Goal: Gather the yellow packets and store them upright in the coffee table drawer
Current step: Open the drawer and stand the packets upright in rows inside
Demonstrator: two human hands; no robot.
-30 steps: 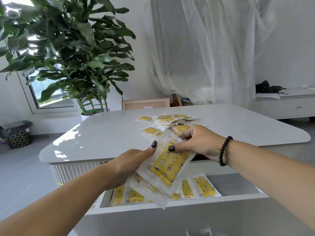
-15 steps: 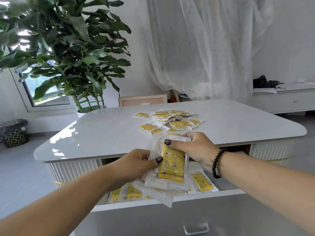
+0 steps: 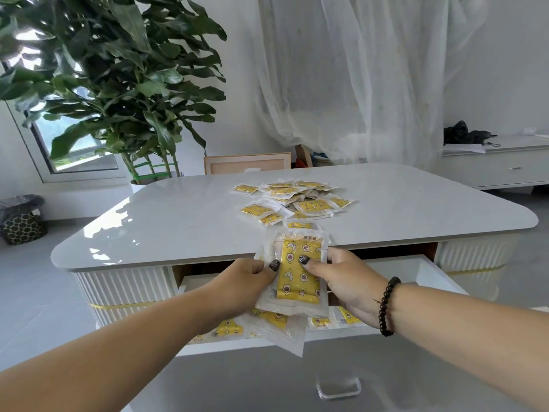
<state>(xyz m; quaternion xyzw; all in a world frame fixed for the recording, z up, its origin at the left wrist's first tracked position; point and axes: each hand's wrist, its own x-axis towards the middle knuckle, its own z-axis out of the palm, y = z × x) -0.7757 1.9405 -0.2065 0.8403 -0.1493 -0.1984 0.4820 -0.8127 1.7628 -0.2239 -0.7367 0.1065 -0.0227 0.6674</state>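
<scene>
So, both hands pinch 1 stack of yellow packets (image 3: 298, 275) at center frame, over the open drawer (image 3: 427, 273): left hand (image 3: 246, 282) and right hand (image 3: 346, 281) each with a thumb on the front. I'd square the edges first, then lower the stack standing on end next to the packets already in the drawer (image 3: 228, 328), keeping a pinch till it leans. Further up, loose packets (image 3: 297, 202) litter the glossy white coffee table (image 3: 166, 221). Plant (image 3: 113, 84) upper left, sheer curtain (image 3: 356, 78) behind.

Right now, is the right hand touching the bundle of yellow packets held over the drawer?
Touching. The head view shows the right hand with its thumb pressed on the front of the bundle of yellow packets and its fingers behind, while the left hand grips the other edge.
</scene>
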